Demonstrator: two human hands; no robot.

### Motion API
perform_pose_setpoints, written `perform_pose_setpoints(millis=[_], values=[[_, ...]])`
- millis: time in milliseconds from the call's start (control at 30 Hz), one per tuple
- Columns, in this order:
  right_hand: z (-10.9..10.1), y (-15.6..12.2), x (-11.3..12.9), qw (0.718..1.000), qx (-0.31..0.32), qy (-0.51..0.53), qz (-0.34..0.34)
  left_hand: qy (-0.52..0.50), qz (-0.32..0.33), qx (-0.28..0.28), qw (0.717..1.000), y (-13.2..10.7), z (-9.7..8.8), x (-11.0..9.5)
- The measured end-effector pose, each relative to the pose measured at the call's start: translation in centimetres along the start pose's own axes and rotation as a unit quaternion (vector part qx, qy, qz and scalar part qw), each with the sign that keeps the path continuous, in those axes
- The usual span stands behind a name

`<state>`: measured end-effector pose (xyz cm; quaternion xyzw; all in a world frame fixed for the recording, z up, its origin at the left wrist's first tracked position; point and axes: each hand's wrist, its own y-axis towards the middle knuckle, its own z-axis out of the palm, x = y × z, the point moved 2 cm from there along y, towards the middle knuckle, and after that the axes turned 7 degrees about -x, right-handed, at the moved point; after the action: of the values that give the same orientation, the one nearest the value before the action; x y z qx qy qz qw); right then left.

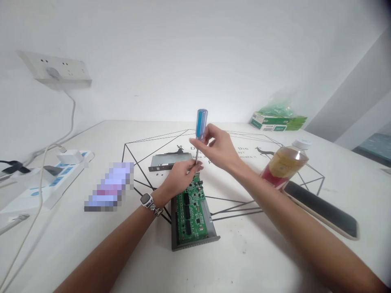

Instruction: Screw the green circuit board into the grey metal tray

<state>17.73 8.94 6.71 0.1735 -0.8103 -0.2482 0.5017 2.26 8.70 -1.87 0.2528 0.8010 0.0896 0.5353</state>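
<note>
**Screwdriver (201, 125) held nearly upright between both hands**

The right hand (216, 147) curls partly closed around the blue handle; the left hand (179, 179) pinches the shaft low down, hiding the tip. Just below, a green circuit board (191, 211) sits in a grey metal case (195, 243) on the white table (244, 260). A pixelated object (109, 187) nearby cannot be made out.
</note>
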Motion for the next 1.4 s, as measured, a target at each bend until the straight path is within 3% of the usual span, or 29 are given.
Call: perform_pose_setpoints(millis=[133,167,233,400,500,567,700,767,1000,1100,1233,1300,1400], values=[[-1.2,0.7,0.1,0.981,0.193,0.039,0.000,0.022,0.011,0.010,1.000,0.0,-0.1,0.1],[-1.6,0.8,0.1,0.976,0.214,0.043,0.000,0.024,0.014,0.012,1.000,0.0,-0.2,0.2],[-2.0,0.9,0.0,0.980,0.196,0.029,0.003,0.019,0.017,0.016,1.000,-0.1,-0.2,0.3],[-0.6,0.1,0.0,0.999,0.033,-0.019,0.016,0.019,0.010,0.013,1.000,-0.1,-0.2,0.4],[0.1,-0.3,0.4,0.999,-0.026,-0.047,0.005,0.021,0.002,0.010,1.000,-0.1,-0.1,0.3],[-0.1,-0.2,0.5,0.998,-0.013,-0.067,-0.003,0.021,-0.003,0.012,1.000,-0.1,-0.2,0.3],[-1.2,0.4,0.3,0.987,0.160,0.003,0.012,0.045,-0.006,0.020,0.999,-0.1,-0.4,0.4],[-1.5,0.6,0.2,0.978,0.205,0.043,0.020,0.057,-0.001,0.025,0.998,-0.1,-0.5,0.5],[-0.7,0.1,0.5,0.989,0.137,0.054,0.014,0.095,0.026,0.014,0.995,-0.2,-0.6,0.2],[-0.4,-0.1,0.5,0.990,0.126,0.063,0.029,0.118,0.048,-0.007,0.992,0.0,-2.6,-0.2],[-0.1,-0.3,0.9,0.993,0.044,0.103,0.036,0.204,-0.003,-0.110,0.973,0.3,-8.2,-0.3],[0.6,-0.7,1.1,0.988,0.001,0.149,0.034,0.248,-0.033,-0.133,0.959,0.3,-10.8,-0.1],[2.7,-1.8,0.8,0.974,0.014,0.221,0.042,0.290,-0.046,-0.154,0.943,0.2,-13.0,0.1]])
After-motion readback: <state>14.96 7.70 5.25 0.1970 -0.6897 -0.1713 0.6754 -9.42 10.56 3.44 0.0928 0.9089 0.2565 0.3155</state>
